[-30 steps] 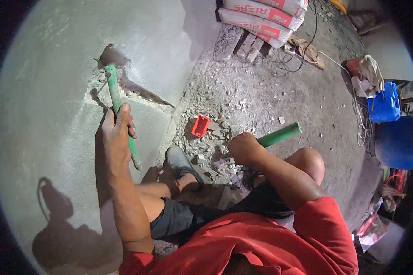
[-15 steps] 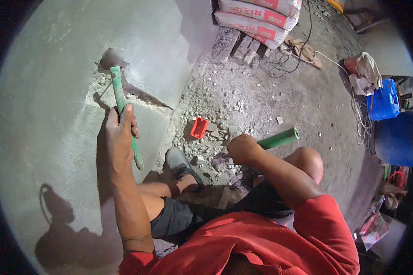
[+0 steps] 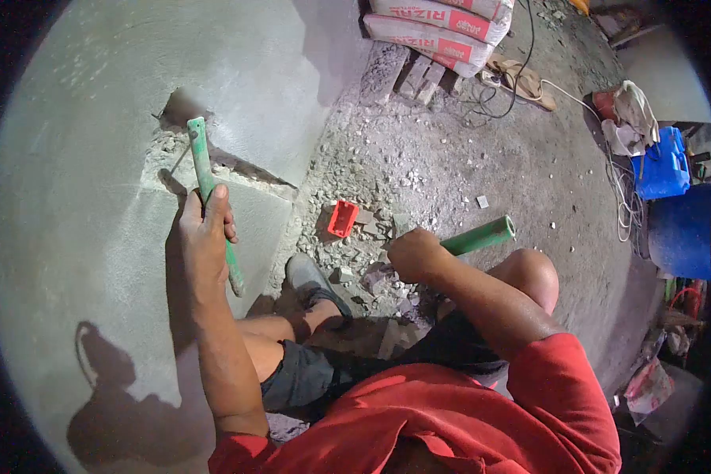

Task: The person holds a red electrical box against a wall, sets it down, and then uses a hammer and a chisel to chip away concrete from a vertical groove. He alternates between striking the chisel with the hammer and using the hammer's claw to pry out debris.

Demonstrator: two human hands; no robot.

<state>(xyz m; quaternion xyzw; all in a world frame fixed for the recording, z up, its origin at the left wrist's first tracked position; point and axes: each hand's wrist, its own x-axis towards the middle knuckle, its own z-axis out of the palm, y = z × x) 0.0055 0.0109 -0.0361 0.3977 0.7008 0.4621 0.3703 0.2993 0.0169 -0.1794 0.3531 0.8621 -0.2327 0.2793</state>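
While the head camera looks down over your red shirt (image 3: 426,411), here's the play: your left hand (image 3: 205,231) is wrapped around a slim green stick (image 3: 202,162), thumb laid along it, the upper end right by the ragged hole (image 3: 180,107) in the grey wall (image 3: 87,189). (Whether that tip touches the wall, I can't tell from here.) Your hands are well apart, and your right hand (image 3: 415,254) is clenched on a thicker green tube (image 3: 483,235) out over the floor (image 3: 521,174); what sits beyond that fist can't be made out. So the step in hand looks like working at the broken patch, stick lined up on its edge. The next move, I'd judge, calls for a firm left grip, a true angle on the stick, and a right arm swinging clear of your knee (image 3: 535,272).

Over to the containers! On the rubble (image 3: 363,186) between your hands sits a little red box (image 3: 340,230), hollow side upward, only red walls showing inside. Up top, printed sacks (image 3: 426,41) lie stacked, contents hidden. Off to the right, a blue jug (image 3: 662,172) and a blue drum (image 3: 682,243) give nothing away, and a pale cloth (image 3: 637,114) drapes beside a reddish bucket (image 3: 604,104).
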